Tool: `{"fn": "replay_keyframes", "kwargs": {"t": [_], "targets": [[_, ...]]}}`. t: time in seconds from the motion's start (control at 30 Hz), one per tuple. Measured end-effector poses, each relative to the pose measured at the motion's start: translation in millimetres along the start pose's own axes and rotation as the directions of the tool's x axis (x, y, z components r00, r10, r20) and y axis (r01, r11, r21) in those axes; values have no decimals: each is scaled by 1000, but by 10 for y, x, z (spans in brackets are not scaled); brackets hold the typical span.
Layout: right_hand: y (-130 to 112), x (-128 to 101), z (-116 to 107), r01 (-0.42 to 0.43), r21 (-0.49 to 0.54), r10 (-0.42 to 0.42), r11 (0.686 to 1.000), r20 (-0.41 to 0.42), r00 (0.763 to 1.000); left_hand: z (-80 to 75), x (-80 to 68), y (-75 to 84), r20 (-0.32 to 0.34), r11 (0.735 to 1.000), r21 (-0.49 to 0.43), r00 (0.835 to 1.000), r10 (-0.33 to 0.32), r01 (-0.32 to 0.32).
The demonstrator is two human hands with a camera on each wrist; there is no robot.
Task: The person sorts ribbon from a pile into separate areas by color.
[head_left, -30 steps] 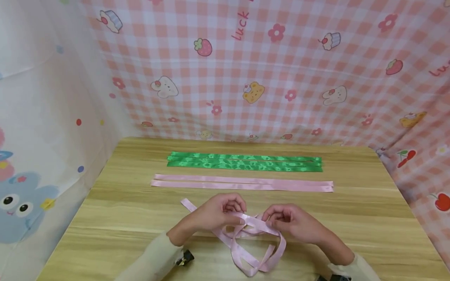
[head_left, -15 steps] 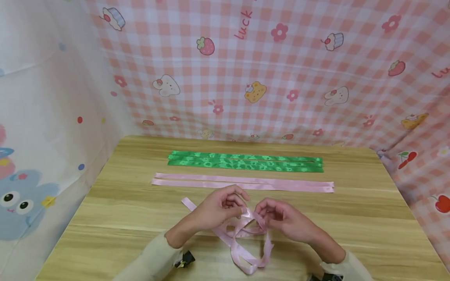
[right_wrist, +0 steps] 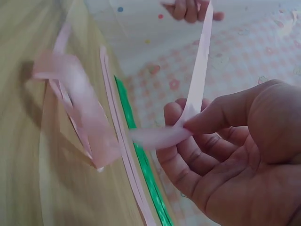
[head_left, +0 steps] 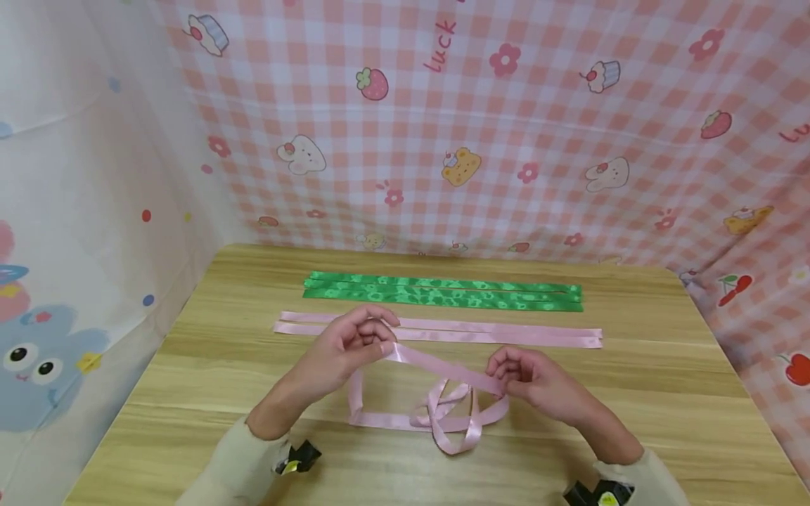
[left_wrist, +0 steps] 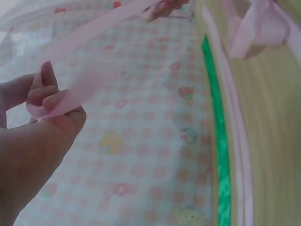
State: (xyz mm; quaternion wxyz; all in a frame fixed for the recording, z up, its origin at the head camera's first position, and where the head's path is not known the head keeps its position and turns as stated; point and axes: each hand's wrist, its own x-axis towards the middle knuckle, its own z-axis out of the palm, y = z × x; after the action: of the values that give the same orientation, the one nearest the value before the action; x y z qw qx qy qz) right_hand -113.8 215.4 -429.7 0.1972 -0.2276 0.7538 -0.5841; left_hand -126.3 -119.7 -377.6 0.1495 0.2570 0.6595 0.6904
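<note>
A loose pink satin ribbon (head_left: 436, 362) is stretched between both hands above the table. My left hand (head_left: 348, 348) pinches it between thumb and fingers at the left, and in the left wrist view the ribbon bends over those fingers (left_wrist: 51, 96). At the right, my right hand (head_left: 538, 383) pinches the same ribbon between thumb and curled fingers, clearly seen in the right wrist view with the taut strip (right_wrist: 198, 75) rising from the grip. Below the hands the rest of the ribbon hangs in tangled loops (head_left: 455, 436), blurred in the right wrist view.
Flat pink ribbon strips (head_left: 538, 336) lie side by side across the wooden table (head_left: 209, 393), just beyond the hands. Behind them are patterned green ribbon strips (head_left: 443, 292). A checked cloth (head_left: 405, 126) hangs at the table's back edge.
The hands were close together over the bunched ribbon. My left hand has moved left and up, my right hand slightly right, and the ribbon between them is now drawn out.
</note>
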Motion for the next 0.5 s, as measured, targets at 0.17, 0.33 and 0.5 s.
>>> {"fn": "replay_keyframes", "kwargs": {"t": [0.17,0.33,0.5], "targets": [[-7,-18,-78,8,-49,-11,999,-44,999,-149,-85,102,-28,999,-7,998,51,-51],[-110,-64,-177,65,-43,-69,997,-90,993,-333,-192,157,-61,992,5,990,125,-125],[-234,-129,-285,133,-49,-138,990,-124,983,-560,-307,212,-86,983,-13,980,181,-183]]}}
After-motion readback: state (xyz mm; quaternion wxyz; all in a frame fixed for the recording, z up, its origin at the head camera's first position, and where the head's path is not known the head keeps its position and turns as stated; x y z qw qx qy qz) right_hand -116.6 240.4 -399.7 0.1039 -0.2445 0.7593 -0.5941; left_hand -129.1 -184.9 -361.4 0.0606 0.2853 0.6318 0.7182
